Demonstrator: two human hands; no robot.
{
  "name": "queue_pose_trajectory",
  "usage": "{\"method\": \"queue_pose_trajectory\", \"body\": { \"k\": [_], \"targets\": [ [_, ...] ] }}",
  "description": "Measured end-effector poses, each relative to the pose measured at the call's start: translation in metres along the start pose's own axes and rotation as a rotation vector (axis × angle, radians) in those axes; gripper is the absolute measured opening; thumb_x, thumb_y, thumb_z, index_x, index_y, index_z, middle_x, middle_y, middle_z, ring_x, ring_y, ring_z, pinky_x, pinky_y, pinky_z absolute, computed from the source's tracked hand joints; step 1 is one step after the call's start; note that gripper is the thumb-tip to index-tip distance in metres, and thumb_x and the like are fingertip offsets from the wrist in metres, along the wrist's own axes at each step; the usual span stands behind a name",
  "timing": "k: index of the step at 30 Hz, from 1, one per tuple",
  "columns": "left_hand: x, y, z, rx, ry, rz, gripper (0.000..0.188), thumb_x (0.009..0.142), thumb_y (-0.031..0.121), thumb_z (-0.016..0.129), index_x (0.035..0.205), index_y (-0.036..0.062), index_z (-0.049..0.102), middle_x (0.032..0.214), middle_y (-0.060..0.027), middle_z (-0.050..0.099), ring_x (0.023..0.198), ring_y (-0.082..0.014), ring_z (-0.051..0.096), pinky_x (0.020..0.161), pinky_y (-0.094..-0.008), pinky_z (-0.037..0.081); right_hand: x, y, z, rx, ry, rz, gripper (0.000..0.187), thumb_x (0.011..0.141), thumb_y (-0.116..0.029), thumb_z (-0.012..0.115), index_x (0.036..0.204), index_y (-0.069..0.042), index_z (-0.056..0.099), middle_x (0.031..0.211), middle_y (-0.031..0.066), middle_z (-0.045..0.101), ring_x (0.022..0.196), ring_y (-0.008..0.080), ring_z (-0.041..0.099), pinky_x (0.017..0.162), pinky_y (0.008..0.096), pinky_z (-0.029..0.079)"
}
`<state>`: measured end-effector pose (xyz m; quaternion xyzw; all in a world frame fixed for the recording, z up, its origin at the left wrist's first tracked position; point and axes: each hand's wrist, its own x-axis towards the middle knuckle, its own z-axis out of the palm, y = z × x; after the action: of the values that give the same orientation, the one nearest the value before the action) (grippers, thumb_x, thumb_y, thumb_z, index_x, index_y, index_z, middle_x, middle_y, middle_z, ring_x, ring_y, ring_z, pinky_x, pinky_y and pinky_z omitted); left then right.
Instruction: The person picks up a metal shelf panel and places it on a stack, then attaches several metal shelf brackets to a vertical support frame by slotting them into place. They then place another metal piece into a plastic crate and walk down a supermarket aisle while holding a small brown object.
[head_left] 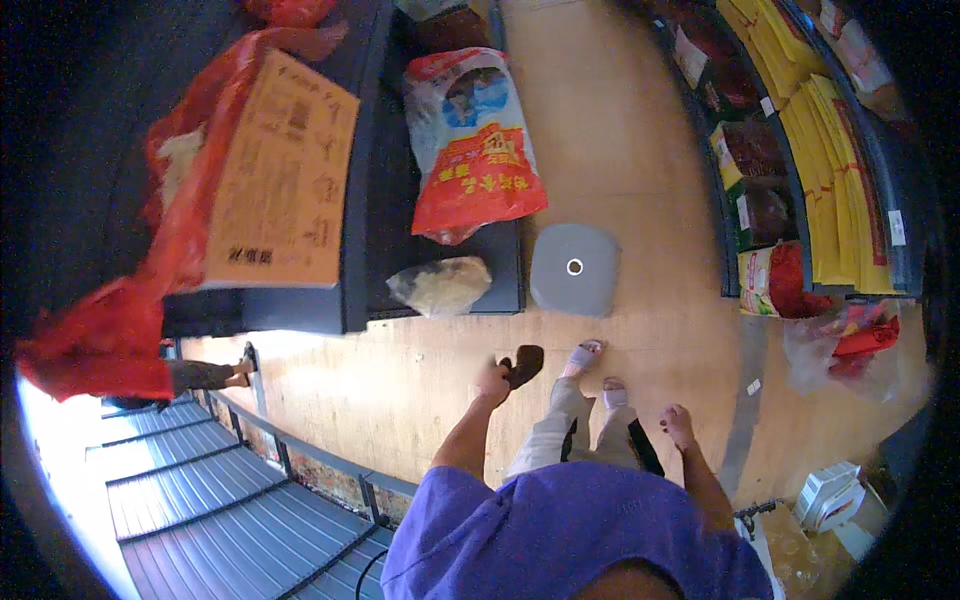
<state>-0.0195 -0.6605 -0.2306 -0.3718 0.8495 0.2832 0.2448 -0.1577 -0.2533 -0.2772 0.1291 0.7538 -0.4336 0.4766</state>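
My left hand [490, 384] is closed around a dark brown object with a broad, rounded end [527, 364]; its exact kind is too small to tell. It hangs low at my left side, over the wooden floor. My right hand [678, 425] hangs at my right side with its fingers curled in, and nothing shows in them. Ahead of my feet stands a grey square stool [575, 245] with a round hole in its top. It is apart from both hands.
Shelves at left hold a large red and white bag [475, 150], a clear bag [443, 286] and an orange carton [285, 170]. Yellow packages [825, 180] fill the right shelf. A metal railing [280, 450] runs behind at left, where another person's leg [210, 374] shows.
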Motion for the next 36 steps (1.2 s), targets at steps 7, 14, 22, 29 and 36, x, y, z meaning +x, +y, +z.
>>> {"method": "queue_pose_trajectory", "body": {
  "k": [7,14,22,29,36],
  "targets": [
    [-0.112,-0.073,0.005,-0.201,0.298,-0.288,0.023,0.059,0.009,0.051,0.081,0.0051,0.056,0.078,-0.0132,0.056,0.072,-0.0248,0.053,0.063,-0.0322,0.042,0.066,0.068,-0.058,-0.376,0.102,-0.513,0.012,0.073,-0.015,0.045,0.078,-0.005,0.05,0.06,0.0023,0.047,0.047,0.0117,0.046,0.04,0.0241,0.038],
    [-0.215,-0.045,0.029,-0.619,0.565,-0.732,0.021,0.058,0.007,0.051,0.077,0.0091,0.06,0.073,-0.0089,0.059,0.073,-0.0202,0.056,0.068,-0.0304,0.042,0.045,0.05,-0.11,-0.858,0.056,-0.481,0.023,0.069,-0.017,0.047,0.056,0.001,0.052,0.047,0.0106,0.048,0.043,0.0189,0.049,0.041,0.0299,0.04],
    [-0.297,-0.061,0.091,-0.816,0.735,-1.036,0.017,0.06,0.006,0.051,0.074,0.0095,0.06,0.072,-0.0094,0.058,0.073,-0.0199,0.055,0.069,-0.0286,0.041,0.15,0.056,-0.124,-0.86,-0.066,-0.523,0.01,0.07,-0.013,0.047,0.068,-0.005,0.052,0.053,0.0052,0.05,0.039,0.0152,0.046,0.034,0.0276,0.038],
    [-0.356,-0.058,0.093,-0.986,0.942,-1.173,0.021,0.056,0.005,0.05,0.075,0.0068,0.06,0.072,-0.0098,0.058,0.069,-0.0174,0.054,0.064,-0.0267,0.041,0.138,-0.032,-0.023,-1.018,-0.225,-0.518,0.01,0.067,-0.014,0.051,0.063,-0.006,0.05,0.05,0.0048,0.048,0.04,0.0148,0.048,0.034,0.0275,0.038],
    [-0.378,-0.104,0.102,-1.114,1.016,-1.189,0.026,0.055,0.005,0.051,0.08,0.0047,0.058,0.076,-0.0105,0.058,0.073,-0.0185,0.054,0.065,-0.0269,0.04,0.006,-0.096,0.105,-1.075,-0.337,-0.747,0.017,0.064,-0.018,0.052,0.071,-0.003,0.056,0.059,0.0099,0.055,0.054,0.0182,0.053,0.051,0.0303,0.042]
  ]
}}
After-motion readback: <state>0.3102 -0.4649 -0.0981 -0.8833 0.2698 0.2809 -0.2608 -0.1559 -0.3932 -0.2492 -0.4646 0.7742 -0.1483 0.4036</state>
